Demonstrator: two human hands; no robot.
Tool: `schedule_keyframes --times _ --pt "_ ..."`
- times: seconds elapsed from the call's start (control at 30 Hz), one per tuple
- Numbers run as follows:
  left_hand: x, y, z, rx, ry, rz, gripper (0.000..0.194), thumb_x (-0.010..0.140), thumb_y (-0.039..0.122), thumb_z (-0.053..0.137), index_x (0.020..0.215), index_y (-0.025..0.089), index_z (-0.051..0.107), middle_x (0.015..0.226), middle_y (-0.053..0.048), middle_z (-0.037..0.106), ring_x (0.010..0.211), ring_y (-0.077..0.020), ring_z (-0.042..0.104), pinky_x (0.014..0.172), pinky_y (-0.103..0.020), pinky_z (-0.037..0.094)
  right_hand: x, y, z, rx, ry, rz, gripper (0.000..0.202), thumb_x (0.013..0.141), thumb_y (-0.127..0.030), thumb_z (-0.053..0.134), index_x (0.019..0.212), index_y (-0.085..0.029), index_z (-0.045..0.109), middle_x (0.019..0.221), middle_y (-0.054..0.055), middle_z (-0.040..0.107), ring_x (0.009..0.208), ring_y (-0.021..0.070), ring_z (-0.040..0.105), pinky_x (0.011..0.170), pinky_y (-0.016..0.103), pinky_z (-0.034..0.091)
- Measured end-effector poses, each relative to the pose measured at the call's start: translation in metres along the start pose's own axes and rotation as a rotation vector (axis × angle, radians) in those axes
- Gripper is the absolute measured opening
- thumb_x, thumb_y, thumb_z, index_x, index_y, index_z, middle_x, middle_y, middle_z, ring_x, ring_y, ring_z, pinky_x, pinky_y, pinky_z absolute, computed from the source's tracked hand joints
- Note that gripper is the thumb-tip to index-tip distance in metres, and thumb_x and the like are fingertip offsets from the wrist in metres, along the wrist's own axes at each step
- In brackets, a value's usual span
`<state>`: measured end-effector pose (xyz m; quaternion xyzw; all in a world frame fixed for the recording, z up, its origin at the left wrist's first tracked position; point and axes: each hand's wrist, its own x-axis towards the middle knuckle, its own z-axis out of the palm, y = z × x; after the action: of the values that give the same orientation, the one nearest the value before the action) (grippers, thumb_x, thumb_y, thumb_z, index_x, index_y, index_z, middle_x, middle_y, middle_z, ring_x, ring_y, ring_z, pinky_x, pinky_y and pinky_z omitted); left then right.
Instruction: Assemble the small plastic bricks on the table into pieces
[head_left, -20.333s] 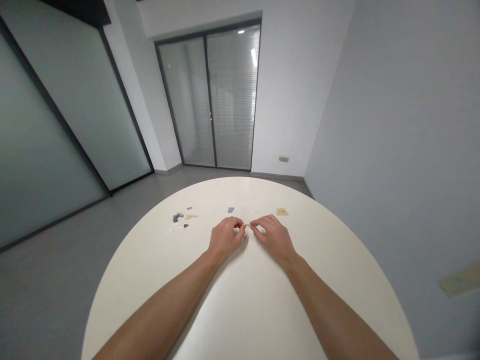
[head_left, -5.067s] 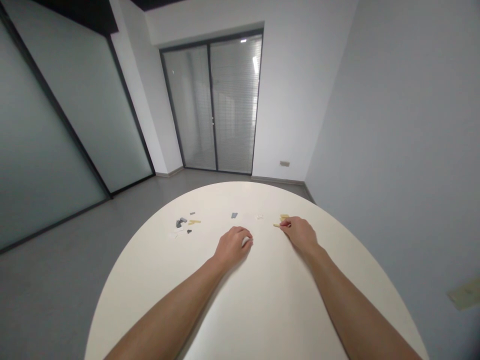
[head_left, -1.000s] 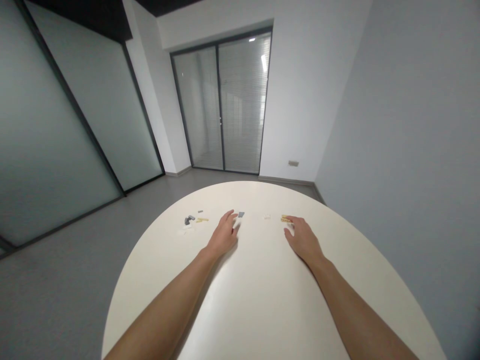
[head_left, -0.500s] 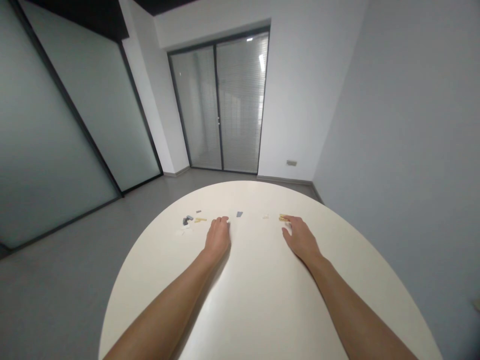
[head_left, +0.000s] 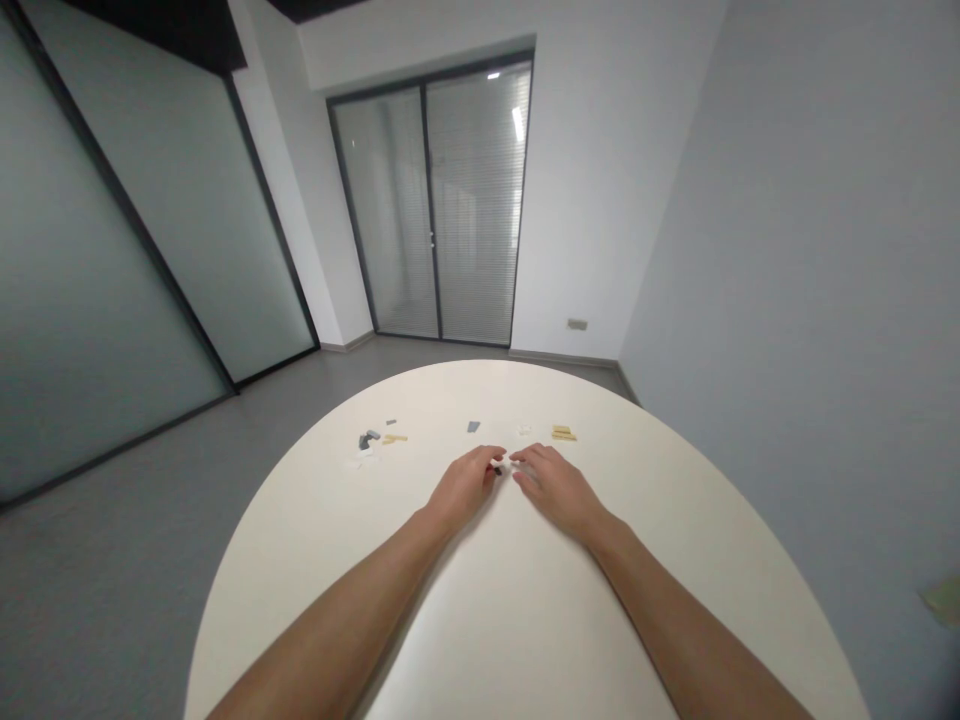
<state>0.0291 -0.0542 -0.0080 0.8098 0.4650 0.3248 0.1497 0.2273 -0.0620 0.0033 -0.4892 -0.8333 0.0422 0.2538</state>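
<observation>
My left hand (head_left: 466,487) is over the middle of the white round table (head_left: 480,620), its fingers curled around a small dark piece (head_left: 498,471) that shows between thumb and fingertips. Facing it, with a narrow gap between, is my right hand (head_left: 556,487); its thumb and fingers are apart and I see nothing held in them. Just beyond the hands lie a flat grey piece (head_left: 473,427), some small white pieces (head_left: 524,430) and a group of yellow strips (head_left: 562,434) side by side.
On the table's left are a cluster of dark grey pieces (head_left: 366,441), more yellow pieces (head_left: 395,439), white bits (head_left: 365,454) and a small grey piece (head_left: 391,422). A glass door (head_left: 435,220) and a white wall (head_left: 585,200) stand beyond the table's curved edge.
My right hand has left the yellow strips and come in to the middle. My left hand has moved right towards it, and the dark piece now shows in its fingers.
</observation>
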Motion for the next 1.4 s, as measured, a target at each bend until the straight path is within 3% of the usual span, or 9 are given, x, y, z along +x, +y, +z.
schedule_keyframes --times 0.1,0.3,0.97,1.23,1.4 --pt "0.000 -0.001 0.001 0.004 0.045 -0.018 0.040 0.086 0.005 0.051 0.122 0.019 0.059 0.115 -0.006 0.069 0.101 -0.0169 0.065 0.096 -0.031 0.050 0.001 -0.005 0.002 0.007 -0.005 -0.045 0.026 0.096 -0.025 0.052 0.117 -0.023 0.067 0.109 0.007 0.068 0.105 0.0218 0.059 0.094 0.035 0.046" --pt "0.001 0.003 0.001 0.058 0.033 -0.104 0.034 0.088 0.012 0.056 0.120 0.021 0.060 0.095 -0.004 0.072 0.095 -0.0194 0.064 0.090 -0.033 0.050 0.004 -0.009 0.005 0.014 -0.018 -0.056 0.024 0.094 -0.023 0.055 0.111 -0.026 0.073 0.104 0.007 0.068 0.100 0.0223 0.059 0.091 0.036 0.045" --pt "0.000 0.006 -0.002 0.080 -0.004 -0.076 0.028 0.089 0.018 0.057 0.115 0.025 0.065 0.098 -0.001 0.072 0.097 -0.0193 0.064 0.084 -0.029 0.049 0.007 -0.006 0.010 0.255 0.043 0.112 0.010 0.084 -0.024 0.063 0.091 -0.024 0.069 0.091 0.003 0.071 0.093 0.0213 0.062 0.086 0.035 0.046" --pt "0.000 0.009 -0.001 -0.053 0.079 -0.114 0.023 0.090 0.021 0.058 0.111 0.024 0.065 0.099 -0.001 0.073 0.091 -0.0169 0.066 0.082 -0.029 0.050 0.009 -0.009 0.009 0.432 0.110 0.137 0.013 0.085 -0.030 0.061 0.091 -0.023 0.071 0.088 0.003 0.074 0.083 0.0193 0.066 0.080 0.034 0.049" --pt "0.002 0.009 0.001 -0.122 0.157 -0.110 0.018 0.092 0.026 0.056 0.109 0.024 0.065 0.098 -0.001 0.073 0.090 -0.0159 0.066 0.082 -0.029 0.051 0.013 -0.010 0.006 0.598 0.145 0.147 0.018 0.087 -0.033 0.061 0.097 -0.025 0.074 0.094 0.003 0.076 0.089 0.0200 0.069 0.084 0.035 0.050"
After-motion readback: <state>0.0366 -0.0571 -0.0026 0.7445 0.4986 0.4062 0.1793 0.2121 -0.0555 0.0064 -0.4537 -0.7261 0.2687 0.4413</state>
